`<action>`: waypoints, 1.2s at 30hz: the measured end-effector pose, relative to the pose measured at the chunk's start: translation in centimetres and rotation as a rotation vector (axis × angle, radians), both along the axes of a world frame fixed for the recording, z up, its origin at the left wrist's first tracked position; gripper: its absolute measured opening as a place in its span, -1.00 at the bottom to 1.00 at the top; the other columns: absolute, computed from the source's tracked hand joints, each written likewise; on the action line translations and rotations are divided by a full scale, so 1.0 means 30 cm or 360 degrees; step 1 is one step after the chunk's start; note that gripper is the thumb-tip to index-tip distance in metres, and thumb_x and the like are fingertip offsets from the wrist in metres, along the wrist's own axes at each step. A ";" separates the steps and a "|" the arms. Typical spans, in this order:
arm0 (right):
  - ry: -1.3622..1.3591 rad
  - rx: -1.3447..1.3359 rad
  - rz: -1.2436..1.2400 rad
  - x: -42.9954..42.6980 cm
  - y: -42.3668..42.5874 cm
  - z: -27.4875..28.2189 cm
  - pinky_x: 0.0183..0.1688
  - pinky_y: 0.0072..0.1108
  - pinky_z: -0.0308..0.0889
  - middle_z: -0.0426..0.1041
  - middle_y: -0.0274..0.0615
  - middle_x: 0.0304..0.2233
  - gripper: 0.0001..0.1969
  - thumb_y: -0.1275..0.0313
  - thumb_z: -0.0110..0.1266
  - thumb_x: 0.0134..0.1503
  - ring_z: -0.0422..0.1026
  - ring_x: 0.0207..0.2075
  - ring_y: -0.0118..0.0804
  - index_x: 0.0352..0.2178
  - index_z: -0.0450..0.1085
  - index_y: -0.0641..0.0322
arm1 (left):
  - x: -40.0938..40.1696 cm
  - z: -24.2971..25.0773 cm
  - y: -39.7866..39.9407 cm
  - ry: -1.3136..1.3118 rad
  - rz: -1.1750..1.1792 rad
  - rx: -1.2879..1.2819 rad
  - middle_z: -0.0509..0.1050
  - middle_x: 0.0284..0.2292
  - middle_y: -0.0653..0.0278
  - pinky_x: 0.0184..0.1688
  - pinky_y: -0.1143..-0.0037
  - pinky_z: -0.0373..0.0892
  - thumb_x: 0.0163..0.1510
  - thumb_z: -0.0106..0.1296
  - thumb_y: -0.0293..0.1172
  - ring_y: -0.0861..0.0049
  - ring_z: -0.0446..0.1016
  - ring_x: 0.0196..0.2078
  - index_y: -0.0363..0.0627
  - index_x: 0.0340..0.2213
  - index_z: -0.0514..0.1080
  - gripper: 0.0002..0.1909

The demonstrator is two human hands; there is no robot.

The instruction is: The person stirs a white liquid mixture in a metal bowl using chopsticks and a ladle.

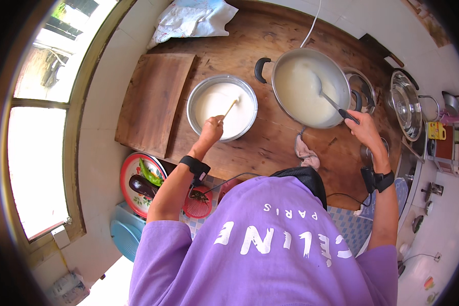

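Observation:
My left hand (213, 131) grips a thin light wooden stick (230, 108), perhaps a chopstick or a spoon handle. Its far end dips into thick white batter-like liquid (218, 101) in a round metal basin (192, 118). By its black handle, my right hand (361, 124) holds a metal ladle (330, 100). The ladle's bowl rests in pale, thinner liquid (300, 90) inside a wide two-handled metal pot (277, 97). Basin and pot stand side by side on a wooden table (264, 153).
A wooden board (157, 99) lies left of the basin. Beyond it is a patterned cloth (195, 17). A pinkish rag (306, 152) lies near the pot. Right of the pot are a glass lid (361, 82) and a metal bowl (405, 103). A plate (125, 187) at lower left holds an eggplant and green peppers.

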State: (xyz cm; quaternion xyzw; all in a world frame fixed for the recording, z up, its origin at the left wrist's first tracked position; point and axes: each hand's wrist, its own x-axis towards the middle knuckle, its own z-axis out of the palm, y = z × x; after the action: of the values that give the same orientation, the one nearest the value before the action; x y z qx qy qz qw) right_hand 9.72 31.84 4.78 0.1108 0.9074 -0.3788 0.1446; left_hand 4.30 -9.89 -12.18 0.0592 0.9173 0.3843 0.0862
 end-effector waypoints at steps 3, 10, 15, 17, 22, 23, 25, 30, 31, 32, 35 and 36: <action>-0.0108 -0.0085 0.0109 0.025 -0.006 0.048 -0.59 -0.68 0.20 0.26 -0.38 -0.63 -0.73 0.44 -0.06 -0.07 0.21 -0.64 -0.57 -0.30 0.34 0.36 | 0.060 0.026 -0.016 -0.0103 -0.0095 0.0000 0.38 -0.55 -0.18 -0.38 0.36 0.34 -0.13 -0.12 -0.53 0.04 0.40 -0.46 -0.26 -0.39 0.43 -0.79; -0.0271 0.0053 0.0098 0.078 0.056 0.146 -0.62 -0.72 0.13 0.27 -0.42 -0.64 -0.66 0.46 -0.03 -0.10 0.20 -0.67 -0.62 -0.22 0.32 0.36 | 0.113 0.043 -0.333 0.0035 -0.0331 -0.0549 0.40 -0.54 -0.08 -0.41 0.31 0.35 -0.14 -0.13 -0.51 0.10 0.41 -0.44 -0.24 -0.50 0.41 -0.85; -0.0198 0.0393 0.0217 0.044 0.116 0.167 -0.55 -0.63 0.21 0.34 -0.26 -0.65 -0.70 0.46 -0.04 -0.11 0.30 -0.59 -0.47 -0.28 0.34 0.36 | 0.008 0.055 -0.319 0.0150 -0.0150 -0.0815 0.41 -0.52 -0.01 -0.40 0.28 0.34 -0.14 -0.20 -0.55 0.12 0.40 -0.42 -0.23 -0.46 0.37 -0.83; -0.0056 0.0428 0.0140 0.045 0.097 0.140 -0.56 -0.62 0.21 0.32 -0.26 -0.67 -0.71 0.45 -0.04 -0.10 0.29 -0.62 -0.50 -0.28 0.34 0.32 | -0.020 0.018 -0.231 0.0260 -0.0064 -0.0685 0.41 -0.52 -0.02 -0.40 0.28 0.34 -0.14 -0.21 -0.56 0.10 0.40 -0.42 -0.22 -0.43 0.38 -0.80; 0.0000 -0.0053 -0.0147 0.015 0.076 -0.029 -0.61 -0.69 0.16 0.27 -0.42 -0.67 -0.69 0.44 -0.04 -0.07 0.21 -0.68 -0.59 -0.24 0.33 0.33 | -0.039 -0.003 0.008 0.0159 0.0033 -0.0132 0.38 -0.58 -0.16 -0.40 0.30 0.33 -0.15 -0.19 -0.59 0.00 0.39 -0.45 -0.29 -0.43 0.41 -0.79; -0.0002 -0.0150 -0.0175 0.013 0.059 -0.042 -0.61 -0.71 0.15 0.26 -0.44 -0.67 -0.69 0.44 -0.04 -0.06 0.19 -0.68 -0.61 -0.23 0.33 0.34 | -0.018 0.010 0.039 0.0118 0.0057 -0.0011 0.37 -0.59 -0.18 -0.40 0.31 0.33 -0.15 -0.18 -0.59 0.00 0.39 -0.45 -0.30 -0.43 0.42 -0.79; -0.0036 -0.0174 -0.0204 0.005 -0.011 -0.028 -0.61 -0.72 0.14 0.25 -0.46 -0.67 -0.68 0.44 -0.04 -0.06 0.18 -0.68 -0.62 -0.22 0.33 0.35 | 0.034 0.006 0.035 -0.0023 -0.0018 0.0012 0.36 -0.57 -0.21 -0.41 0.33 0.33 -0.15 -0.15 -0.58 0.02 0.40 -0.46 -0.33 -0.42 0.42 -0.79; -0.0092 -0.0289 -0.0071 0.024 -0.028 -0.058 -0.59 -0.71 0.15 0.26 -0.42 -0.65 -0.66 0.45 -0.04 -0.06 0.20 -0.67 -0.61 -0.21 0.31 0.40 | 0.116 0.059 -0.074 -0.0311 -0.0269 -0.0069 0.36 -0.73 -0.02 -0.58 0.45 0.30 -0.09 -0.12 -0.51 0.30 0.38 -0.68 -0.27 -0.38 0.43 -0.79; -0.0092 -0.0292 -0.0063 0.024 -0.033 -0.048 -0.59 -0.71 0.15 0.26 -0.42 -0.65 -0.66 0.45 -0.04 -0.06 0.20 -0.67 -0.61 -0.21 0.31 0.40 | 0.131 0.055 -0.115 -0.0311 -0.0261 -0.0072 0.36 -0.73 -0.02 -0.58 0.45 0.30 -0.09 -0.12 -0.51 0.30 0.38 -0.68 -0.27 -0.38 0.43 -0.79; -0.0108 -0.0244 0.0024 0.031 -0.041 -0.020 -0.59 -0.70 0.16 0.26 -0.41 -0.64 -0.66 0.45 -0.04 -0.07 0.20 -0.67 -0.60 -0.21 0.31 0.38 | 0.142 0.041 -0.161 -0.0079 -0.0316 -0.0149 0.38 -0.70 -0.03 -0.56 0.42 0.32 -0.09 -0.14 -0.51 0.24 0.40 -0.64 -0.25 -0.39 0.44 -0.79; -0.0250 -0.0108 0.0131 0.037 -0.051 0.106 -0.52 -0.64 0.22 0.35 -0.28 -0.60 -0.68 0.47 -0.04 -0.10 0.28 -0.62 -0.49 -0.24 0.33 0.34 | 0.132 0.014 -0.279 0.0284 -0.0347 -0.0480 0.39 -0.60 -0.08 -0.48 0.34 0.34 -0.10 -0.16 -0.52 0.09 0.41 -0.52 -0.23 -0.41 0.44 -0.79; -0.0200 0.0035 0.0248 0.044 -0.029 0.131 -0.46 -0.61 0.24 0.39 -0.19 -0.55 -0.68 0.47 -0.04 -0.11 0.33 -0.57 -0.41 -0.24 0.33 0.34 | 0.108 0.017 -0.295 0.0176 -0.0277 -0.0523 0.39 -0.58 -0.04 -0.42 0.27 0.33 -0.11 -0.19 -0.51 0.08 0.39 -0.46 -0.14 -0.45 0.42 -0.81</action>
State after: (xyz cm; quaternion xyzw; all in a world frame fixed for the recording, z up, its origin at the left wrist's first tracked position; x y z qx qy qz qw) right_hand 11.04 30.97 8.72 0.0652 0.9065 -0.3487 0.2290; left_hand 7.55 -18.75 -11.66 0.1443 0.9625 0.2165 0.0771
